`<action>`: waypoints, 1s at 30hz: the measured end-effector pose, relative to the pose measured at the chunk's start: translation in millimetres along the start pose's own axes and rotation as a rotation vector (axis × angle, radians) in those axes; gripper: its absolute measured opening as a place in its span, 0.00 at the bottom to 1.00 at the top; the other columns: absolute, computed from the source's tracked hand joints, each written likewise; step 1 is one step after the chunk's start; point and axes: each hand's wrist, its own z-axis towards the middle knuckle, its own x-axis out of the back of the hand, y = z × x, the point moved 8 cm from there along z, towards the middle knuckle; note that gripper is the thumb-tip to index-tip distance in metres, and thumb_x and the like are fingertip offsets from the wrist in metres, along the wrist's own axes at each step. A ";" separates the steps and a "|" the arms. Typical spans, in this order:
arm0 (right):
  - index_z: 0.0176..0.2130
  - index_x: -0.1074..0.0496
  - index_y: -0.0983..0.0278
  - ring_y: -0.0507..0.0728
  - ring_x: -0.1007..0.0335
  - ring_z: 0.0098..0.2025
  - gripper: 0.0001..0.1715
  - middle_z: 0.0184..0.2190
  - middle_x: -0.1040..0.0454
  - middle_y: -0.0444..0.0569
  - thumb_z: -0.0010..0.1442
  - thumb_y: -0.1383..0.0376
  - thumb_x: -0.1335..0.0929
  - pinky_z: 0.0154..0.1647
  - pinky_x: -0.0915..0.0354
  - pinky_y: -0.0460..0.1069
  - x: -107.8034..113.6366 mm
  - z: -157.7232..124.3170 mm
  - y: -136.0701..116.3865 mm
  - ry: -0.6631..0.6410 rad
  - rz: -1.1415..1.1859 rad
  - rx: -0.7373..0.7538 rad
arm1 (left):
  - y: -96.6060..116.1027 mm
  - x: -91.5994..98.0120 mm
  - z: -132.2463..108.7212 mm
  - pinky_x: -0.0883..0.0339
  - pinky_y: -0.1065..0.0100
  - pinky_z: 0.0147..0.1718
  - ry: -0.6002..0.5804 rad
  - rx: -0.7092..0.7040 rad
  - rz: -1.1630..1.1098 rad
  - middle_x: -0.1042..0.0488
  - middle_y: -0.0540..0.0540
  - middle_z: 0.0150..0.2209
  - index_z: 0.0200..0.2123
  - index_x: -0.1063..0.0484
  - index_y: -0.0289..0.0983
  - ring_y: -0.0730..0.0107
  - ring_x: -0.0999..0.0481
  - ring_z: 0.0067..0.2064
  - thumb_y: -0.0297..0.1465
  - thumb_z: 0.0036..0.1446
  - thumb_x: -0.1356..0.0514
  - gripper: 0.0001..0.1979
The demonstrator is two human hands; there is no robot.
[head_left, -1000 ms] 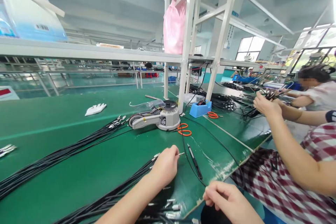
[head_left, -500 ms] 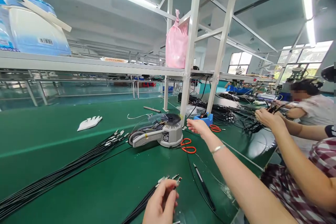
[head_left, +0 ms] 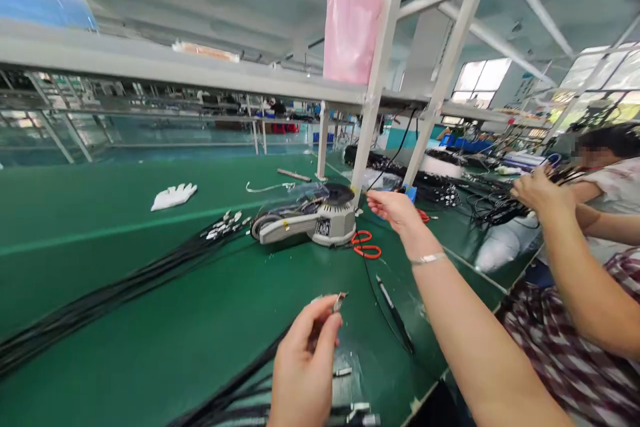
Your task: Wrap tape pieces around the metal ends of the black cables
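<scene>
Between the thumb and forefinger of my left hand (head_left: 305,363) is the small metal connector (head_left: 338,303) of a cable. Black cables with silver plugs (head_left: 360,408) lie below and beside that hand. Farther forward, my right hand (head_left: 395,209) reaches out with its fingertips pinched beside the white shelf post. Whatever those fingertips hold, if anything, is too small to make out. Just left of it stands a grey round tape dispenser (head_left: 334,223) with a black top disc. Orange-handled scissors (head_left: 367,245) lie at its base, and a black pen-like cutter (head_left: 395,313) rests nearer to me.
A bundle of black cables (head_left: 150,273) stretches across the left of the green table, near a white glove (head_left: 174,197). A shelf (head_left: 200,70) with a pink bag (head_left: 353,23) stands overhead. At right, a co-worker's hands (head_left: 543,190) hold black cables.
The view has tilted down and shifted slightly left. My left hand has risen a little with the connector, away from the cables below. My right hand stays extended by the post.
</scene>
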 end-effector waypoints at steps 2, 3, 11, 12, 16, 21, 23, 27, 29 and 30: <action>0.31 0.26 0.69 0.49 0.30 0.30 0.09 0.29 0.26 0.48 0.55 0.63 0.30 0.33 0.33 0.44 10.5 -52.6 23.5 -0.054 0.031 -0.033 | 2.2 -4.4 -2.6 0.31 0.72 0.24 -0.018 0.030 -0.032 0.25 0.45 0.33 0.36 0.23 0.39 0.72 0.28 0.26 0.37 0.51 0.39 0.11; 0.32 0.25 0.68 0.51 0.30 0.32 0.10 0.30 0.24 0.48 0.54 0.62 0.29 0.33 0.33 0.45 13.4 -82.7 34.1 -0.099 0.078 -0.029 | 3.7 -7.4 -4.0 0.33 0.74 0.21 -0.029 0.031 -0.040 0.26 0.46 0.33 0.34 0.23 0.39 0.75 0.30 0.24 0.36 0.51 0.39 0.10; 0.34 0.23 0.64 0.56 0.26 0.39 0.11 0.39 0.22 0.51 0.53 0.58 0.29 0.41 0.30 0.50 24.5 -223.3 88.2 0.017 0.196 -0.171 | 0.4 -30.3 -22.1 0.37 0.77 0.16 -0.095 0.071 0.000 0.27 0.50 0.25 0.36 0.25 0.37 0.77 0.32 0.21 0.33 0.49 0.37 0.10; 0.33 0.23 0.64 0.56 0.26 0.39 0.11 0.40 0.22 0.51 0.53 0.59 0.29 0.41 0.30 0.51 24.2 -224.1 86.6 0.034 0.210 -0.164 | 2.0 -30.6 -24.0 0.37 0.77 0.17 -0.085 0.041 0.008 0.27 0.50 0.26 0.36 0.26 0.37 0.77 0.31 0.21 0.32 0.49 0.37 0.10; 0.33 0.23 0.65 0.57 0.25 0.38 0.11 0.39 0.21 0.52 0.53 0.59 0.29 0.42 0.29 0.52 22.2 -223.3 80.6 0.077 0.227 -0.168 | 10.8 -28.6 -29.6 0.33 0.75 0.22 -0.055 -0.115 0.088 0.27 0.52 0.26 0.31 0.29 0.38 0.76 0.28 0.25 0.31 0.51 0.38 0.04; 0.33 0.23 0.64 0.58 0.25 0.40 0.10 0.37 0.21 0.50 0.54 0.60 0.30 0.44 0.29 0.53 18.1 -225.2 77.4 0.082 0.197 -0.148 | 19.2 -27.6 -34.6 0.31 0.74 0.29 -0.077 -0.288 0.187 0.27 0.53 0.27 0.31 0.28 0.39 0.76 0.26 0.28 0.27 0.54 0.41 0.02; 0.33 0.23 0.64 0.57 0.25 0.39 0.10 0.37 0.21 0.49 0.54 0.60 0.30 0.44 0.29 0.52 17.2 -225.2 77.8 0.092 0.187 -0.141 | 22.3 -27.4 -36.3 0.31 0.73 0.30 -0.082 -0.350 0.206 0.26 0.52 0.30 0.32 0.28 0.40 0.75 0.26 0.30 0.26 0.55 0.41 0.04; 0.32 0.23 0.64 0.56 0.26 0.38 0.09 0.36 0.21 0.49 0.54 0.60 0.30 0.43 0.29 0.51 15.0 -224.6 78.5 0.101 0.172 -0.134 | 28.3 -28.2 -38.8 0.31 0.73 0.32 -0.102 -0.441 0.231 0.25 0.51 0.31 0.34 0.28 0.40 0.74 0.26 0.32 0.24 0.56 0.42 0.06; 0.32 0.23 0.64 0.56 0.26 0.38 0.09 0.36 0.21 0.48 0.55 0.60 0.30 0.43 0.29 0.51 14.1 -224.9 78.6 0.099 0.161 -0.128 | 31.4 -28.9 -39.8 0.31 0.73 0.32 -0.116 -0.478 0.240 0.25 0.51 0.31 0.35 0.28 0.40 0.75 0.26 0.32 0.23 0.56 0.43 0.07; 0.32 0.23 0.64 0.56 0.26 0.38 0.09 0.35 0.22 0.48 0.55 0.60 0.30 0.43 0.29 0.50 13.9 -225.1 78.5 0.099 0.159 -0.124 | 32.8 -29.0 -40.2 0.32 0.73 0.32 -0.119 -0.493 0.247 0.25 0.51 0.31 0.35 0.28 0.40 0.75 0.27 0.32 0.23 0.56 0.43 0.08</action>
